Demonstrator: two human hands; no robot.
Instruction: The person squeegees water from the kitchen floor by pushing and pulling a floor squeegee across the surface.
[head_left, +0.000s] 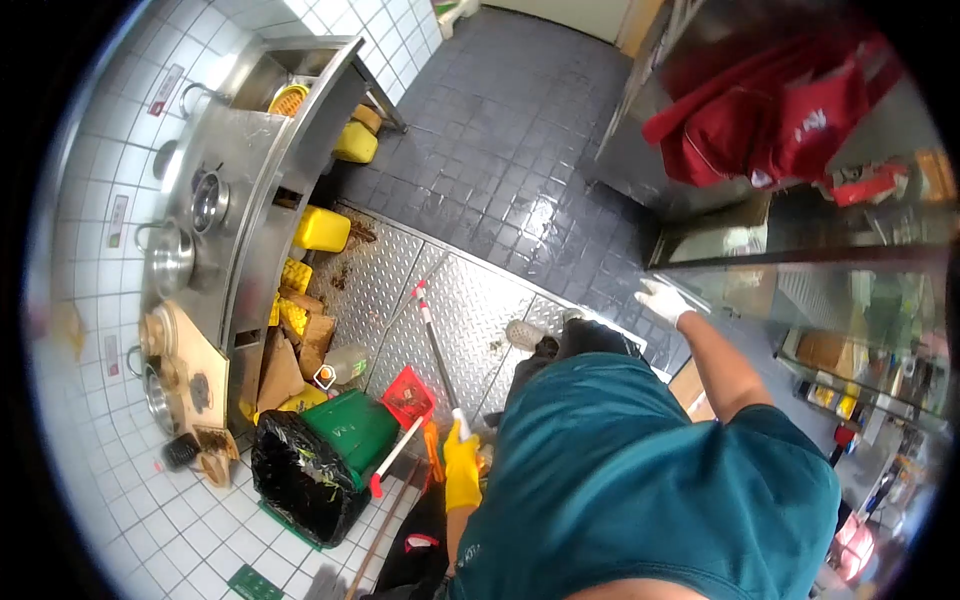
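Observation:
My left hand, in a yellow rubber glove, is closed round the upper end of a long-handled floor squeegee. Its grey and white pole slants away to a red joint and a thin blade resting on the metal floor plates. Held out to the right, my right hand wears a white glove; its fingers are apart and nothing is in it. Beside the pole lies a red dustpan with a white handle. A green bin with a black liner lies left of my left hand.
Along the left wall runs a steel counter bearing pots. Yellow containers, cardboard and a plastic jug sit under and beside it. Wet dark tiles stretch ahead. On the right, red clothing hangs above glass-fronted shelving.

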